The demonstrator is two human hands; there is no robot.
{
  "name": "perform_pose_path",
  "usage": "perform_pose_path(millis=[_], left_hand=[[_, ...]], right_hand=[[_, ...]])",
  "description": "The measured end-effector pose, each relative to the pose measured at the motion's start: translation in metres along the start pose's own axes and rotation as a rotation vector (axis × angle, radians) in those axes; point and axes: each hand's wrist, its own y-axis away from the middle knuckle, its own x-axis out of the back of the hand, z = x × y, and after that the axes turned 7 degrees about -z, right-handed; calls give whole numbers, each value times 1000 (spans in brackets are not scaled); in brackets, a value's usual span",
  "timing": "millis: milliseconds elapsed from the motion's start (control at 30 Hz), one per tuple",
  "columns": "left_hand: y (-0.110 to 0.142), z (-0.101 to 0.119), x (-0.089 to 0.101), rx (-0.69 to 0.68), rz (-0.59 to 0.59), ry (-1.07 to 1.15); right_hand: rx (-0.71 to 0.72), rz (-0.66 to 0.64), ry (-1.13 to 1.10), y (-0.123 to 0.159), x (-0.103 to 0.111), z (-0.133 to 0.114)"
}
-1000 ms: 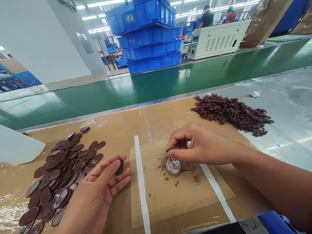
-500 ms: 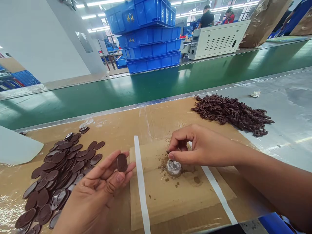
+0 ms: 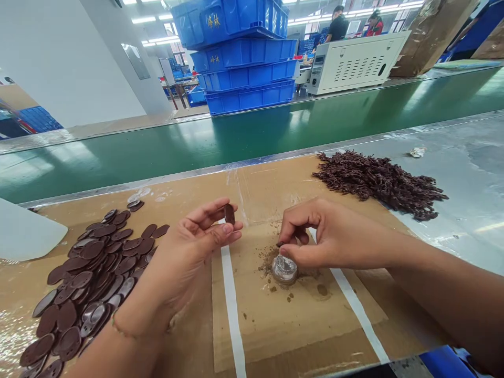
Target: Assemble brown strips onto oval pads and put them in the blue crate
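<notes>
My left hand [image 3: 197, 236] is raised above the cardboard sheet [image 3: 252, 325], with a dark brown oval disc [image 3: 229, 214] pinched upright between thumb and fingertips. My right hand [image 3: 328, 236] pinches a small dark piece [image 3: 280, 244] just above a round shiny dish [image 3: 284, 269], which is partly filled and not fully visible through the glare. Brown crumbs [image 3: 268, 258] lie scattered around the dish. To the left lies a wide heap of similar oval discs [image 3: 90, 278], some showing silvery faces. A mound of twisted dark brown bits [image 3: 380, 181] lies beyond my right hand.
White tape strips [image 3: 232, 310] cross the cardboard. Behind it runs a green conveyor belt [image 3: 118, 173]. Stacked blue plastic crates [image 3: 244, 58] and a white ventilated cabinet [image 3: 356, 64] stand beyond, with two people [image 3: 338, 23] farther back.
My left hand has risen and moved right, off the disc heap, lifting the oval disc from its palm-side position to a fingertip pinch. My right hand has stayed pinched over the dish.
</notes>
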Motion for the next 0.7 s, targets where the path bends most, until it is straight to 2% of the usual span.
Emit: perform_pose_path(millis=[100, 200, 300, 433, 567, 700], left_hand=[[-14, 3, -6, -34, -58, -21], [-25, 1, -15, -64, -121, 25], [-28, -5, -22, -89, -204, 125], [-18, -13, -25, -74, -254, 173], [-10, -14, -24, -59, -262, 164], [-8, -15, -26, -37, -276, 179]], right_hand=[[38, 204, -179, -1, 5, 3], [144, 423, -474, -4, 10, 8], [250, 522, -663, -8, 11, 10], [341, 472, -622, -9, 3, 6], [332, 370, -547, -8, -7, 0], [350, 324, -521, -8, -11, -1]])
